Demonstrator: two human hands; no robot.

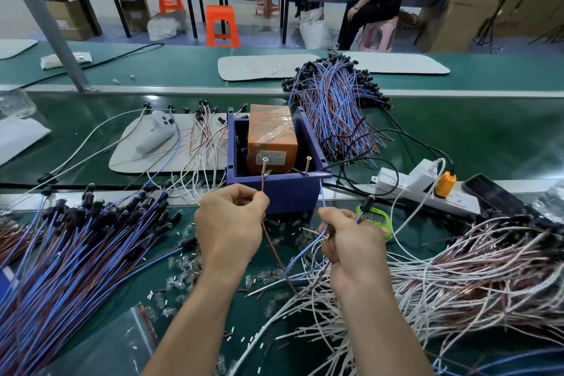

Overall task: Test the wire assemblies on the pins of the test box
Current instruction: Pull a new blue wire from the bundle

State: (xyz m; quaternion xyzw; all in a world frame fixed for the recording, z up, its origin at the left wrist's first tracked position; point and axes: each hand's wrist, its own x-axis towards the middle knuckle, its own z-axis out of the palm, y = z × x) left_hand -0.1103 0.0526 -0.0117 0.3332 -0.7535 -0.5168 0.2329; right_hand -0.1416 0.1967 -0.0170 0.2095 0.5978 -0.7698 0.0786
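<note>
At the near edge of the bench (262, 314) a clear bag (122, 342) lies left of the forearms. A blue-and-brown pile (76, 253) fills the left side and a white pile (473, 268) the right. Between them, the left hand (227, 223) pinches a brown wire (271, 246) between thumb and fingertips. The right hand (351, 241) is curled round a blue wire (322, 198) along with a few white strands. Both wires run from the hands toward the far edge, and they meet lower down between the wrists. The box (283, 195) stands just beyond the knuckles at mid-bench, with two pins rising from its near rim. The brown tip sits at the foot of the left pin (265, 165), apparently touching. The blue tip ends by the box's near right corner, just beside the right pin (307, 165); whether it touches I cannot tell. The next move probably falls to the right hand, the nearer one, tipping the blue end slightly left onto that pin. Room is tight: loose connectors (183, 265) litter the bench before the box, and a timer (377, 218) and power strip (427, 189) crowd its right. Above the rim the way looks open. Toward the far edge, right of the box, lies a far pile (332, 107).
</note>
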